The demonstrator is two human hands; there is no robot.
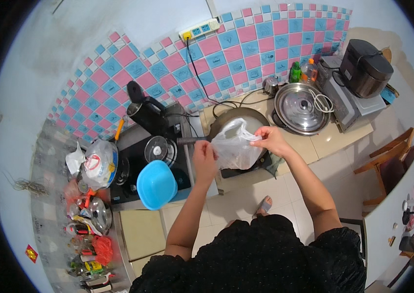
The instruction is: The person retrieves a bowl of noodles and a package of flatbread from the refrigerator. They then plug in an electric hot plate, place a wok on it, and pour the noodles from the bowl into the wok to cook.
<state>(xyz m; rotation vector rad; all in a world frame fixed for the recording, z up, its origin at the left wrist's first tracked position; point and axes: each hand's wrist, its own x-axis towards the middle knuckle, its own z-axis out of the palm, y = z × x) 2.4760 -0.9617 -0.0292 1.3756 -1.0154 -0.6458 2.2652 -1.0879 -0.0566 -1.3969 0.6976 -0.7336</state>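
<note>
My left hand [205,158] and my right hand [271,141] hold a translucent white plastic bag [237,151] between them. The left grips its left side, while the right pinches its upper right edge by a handle. Behind the bag sits a wide frying pan [239,113], partly covered, its dark handle [191,140] pointing left. To the left of my left hand, a light blue plastic basin [155,184] stands at the front edge of the black gas stove [183,175]. Whether the bag holds anything is unclear.
A large lidded pan [302,108] stands right of the frying pan, beside a microwave oven [357,106] carrying a rice cooker [366,69]. A black electric kettle [147,115] stands behind the stove. Black cables [200,73] cross the counter. Bottles and bags crowd the left side.
</note>
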